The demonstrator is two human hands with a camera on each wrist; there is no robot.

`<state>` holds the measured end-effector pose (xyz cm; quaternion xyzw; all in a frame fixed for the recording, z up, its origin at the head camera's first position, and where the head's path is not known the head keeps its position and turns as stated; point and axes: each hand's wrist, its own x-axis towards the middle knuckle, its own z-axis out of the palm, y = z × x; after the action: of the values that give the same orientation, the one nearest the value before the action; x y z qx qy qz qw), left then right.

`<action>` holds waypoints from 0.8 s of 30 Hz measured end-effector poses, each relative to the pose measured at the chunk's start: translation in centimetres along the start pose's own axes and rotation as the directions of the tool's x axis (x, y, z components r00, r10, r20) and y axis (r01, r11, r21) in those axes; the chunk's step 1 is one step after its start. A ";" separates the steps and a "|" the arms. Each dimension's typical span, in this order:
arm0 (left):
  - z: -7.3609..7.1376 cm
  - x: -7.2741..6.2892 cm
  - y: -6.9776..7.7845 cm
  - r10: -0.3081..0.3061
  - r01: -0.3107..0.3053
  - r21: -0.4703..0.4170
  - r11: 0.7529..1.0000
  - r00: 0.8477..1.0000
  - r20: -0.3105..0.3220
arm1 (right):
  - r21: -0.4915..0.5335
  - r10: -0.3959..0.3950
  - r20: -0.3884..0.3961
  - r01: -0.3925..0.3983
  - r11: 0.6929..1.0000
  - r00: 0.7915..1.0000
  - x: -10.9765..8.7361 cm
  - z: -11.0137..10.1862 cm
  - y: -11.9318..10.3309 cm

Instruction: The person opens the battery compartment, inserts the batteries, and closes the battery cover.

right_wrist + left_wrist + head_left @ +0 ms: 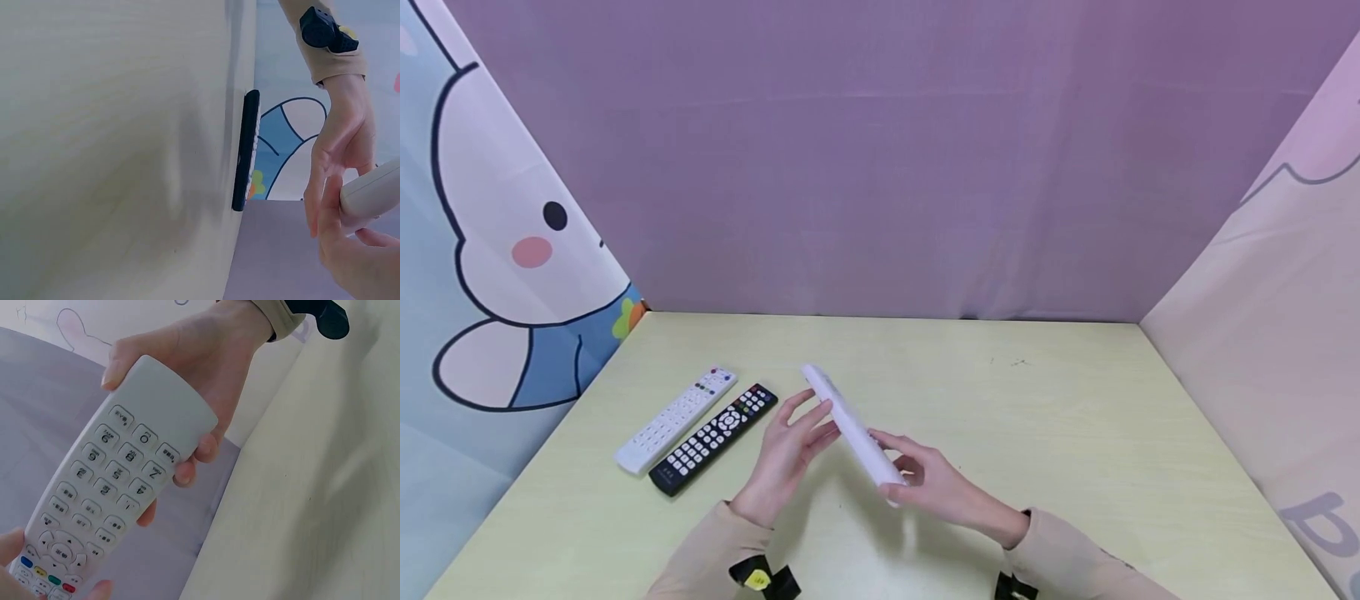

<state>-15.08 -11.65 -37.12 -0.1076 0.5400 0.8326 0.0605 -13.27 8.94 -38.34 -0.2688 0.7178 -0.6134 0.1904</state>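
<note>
Between both hands a white remote control [855, 433] is held up above the table, tilted, with its far end to the left. My right hand [938, 487] grips its near end, thumb on one edge and fingers on the other. Toward the far end, my left hand [784, 458] pinches it by the sides. The left wrist view shows the button face [119, 469], with number keys and a row of coloured keys near the left fingers [9, 547]. In the right wrist view only the plain near end [375, 195] of the remote shows.
Left of the hands, a second white remote [676, 422] and a black remote [713, 440] lie side by side on the pale wooden table [1037, 417], buttons up. A purple cloth wall [887, 183] stands behind, with printed cloth panels [512, 208] at both sides.
</note>
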 end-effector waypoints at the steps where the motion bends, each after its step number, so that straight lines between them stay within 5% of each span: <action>1: 0.0 0.0 -0.1 0.000 0.000 0.002 1.000 1.000 -0.007 | 0.023 0.015 0.006 -0.015 1.000 1.000 0.0 0.0 0.1; 12: 0.4 -0.2 -0.5 -0.036 0.035 -0.008 0.999 0.998 -0.056 | 0.199 0.102 0.051 -0.110 0.974 0.993 -0.1 0.5 0.4; 24: 0.3 -0.1 -0.1 -0.027 0.036 0.080 0.996 0.994 -0.104 | 0.117 0.077 0.079 -0.086 0.989 0.994 -0.5 0.6 0.8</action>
<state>-14.99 -11.33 -37.07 -0.1563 0.5743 0.8020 0.0502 -12.67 8.84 -39.31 -0.2499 0.6824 -0.6368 0.2577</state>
